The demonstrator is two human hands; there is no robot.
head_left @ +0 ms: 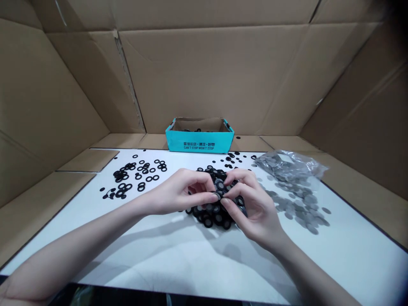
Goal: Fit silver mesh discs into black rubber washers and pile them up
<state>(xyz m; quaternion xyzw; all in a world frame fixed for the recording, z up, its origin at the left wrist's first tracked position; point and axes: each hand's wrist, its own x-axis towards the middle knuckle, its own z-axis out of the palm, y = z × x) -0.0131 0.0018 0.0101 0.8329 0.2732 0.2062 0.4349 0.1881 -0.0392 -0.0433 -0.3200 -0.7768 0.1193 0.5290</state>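
Note:
Over a heap of black rings with grey centres [208, 222], both hands meet in the middle of the white table. My left hand [188, 191] pinches a small black ring [217, 195] between thumb and fingers. From the other side, my right hand [248, 199] has its thumb and fingertips at the edge of the same ring. Whether a grey disc sits in that ring is hard to make out. The fingers cover part of the heap.
Loose black rings [149, 179] lie scattered on the left. Grey discs [306, 208] spread on the right below a clear plastic bag [290, 165] of discs. A turquoise box [199, 141] stands at the back, with small black pieces [228, 159] before it. Cardboard walls [216, 72] enclose the table.

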